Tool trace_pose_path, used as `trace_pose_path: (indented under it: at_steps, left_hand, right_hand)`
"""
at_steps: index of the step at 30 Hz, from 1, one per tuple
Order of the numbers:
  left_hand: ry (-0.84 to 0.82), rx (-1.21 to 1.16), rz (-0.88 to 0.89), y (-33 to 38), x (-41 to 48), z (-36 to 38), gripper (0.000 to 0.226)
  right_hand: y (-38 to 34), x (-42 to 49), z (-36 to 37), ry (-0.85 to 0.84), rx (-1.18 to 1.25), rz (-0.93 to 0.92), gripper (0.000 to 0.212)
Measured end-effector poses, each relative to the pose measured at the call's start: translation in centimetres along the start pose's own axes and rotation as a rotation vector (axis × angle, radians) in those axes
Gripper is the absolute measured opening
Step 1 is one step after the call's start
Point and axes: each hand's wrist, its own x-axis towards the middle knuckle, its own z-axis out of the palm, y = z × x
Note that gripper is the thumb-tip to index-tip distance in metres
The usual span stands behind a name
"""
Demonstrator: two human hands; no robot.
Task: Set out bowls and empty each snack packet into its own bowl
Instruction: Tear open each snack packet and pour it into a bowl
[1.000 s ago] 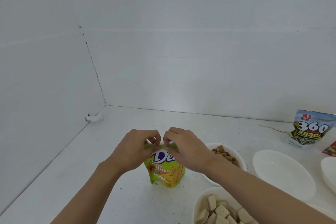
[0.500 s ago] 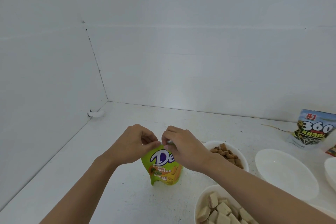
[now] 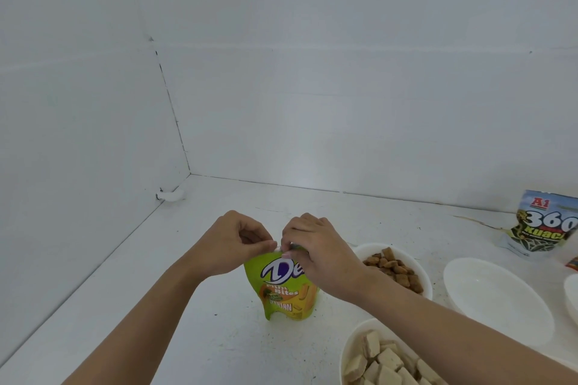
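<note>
1 view only, worn on the head: it looks forward and down across the table (image 3: 219,337) toward its far left corner. The left hand (image 3: 231,244), right hand (image 3: 325,256) and green packet (image 3: 281,287) sit close, low in the middle of the frame.

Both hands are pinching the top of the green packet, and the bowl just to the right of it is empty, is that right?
Not quite. The left hand and right hand do pinch the top of the green packet, but the bowl just to its right holds brown snack pieces, as the head view shows. The empty bowl sits farther right.
</note>
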Motion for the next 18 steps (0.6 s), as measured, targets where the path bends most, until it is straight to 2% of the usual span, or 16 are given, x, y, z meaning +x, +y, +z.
trace_pose_path:
  at_steps: [4, 10, 12, 15, 18]
  left_hand:
    - [-0.160, 0.030, -0.015, 0.21, -0.16, -0.18, 0.008]
    - [-0.094, -0.027, -0.072, 0.26, -0.25, -0.30, 0.008]
    - [-0.127, -0.078, -0.102, 0.27, -0.32, -0.34, 0.007]
    - [-0.218, -0.115, -0.127, 0.40, -0.43, -0.60, 0.021]
    - [-0.267, -0.096, -0.087, 0.27, -0.27, -0.75, 0.012]
  right_hand:
    - [0.04, -0.06, -0.02, -0.027, -0.032, -0.021, 0.007]
    - [0.04, -0.55, -0.33, 0.009, -0.117, -0.006, 0.006]
    - [-0.06, -0.63, -0.39, 0.001, -0.126, 0.005, 0.005]
    - [-0.35, -0.69, -0.33, 0.016, -0.159, -0.016, 0.007]
    - [-0.74, -0.55, -0.17, 0.025, -0.168, -0.035, 0.008]
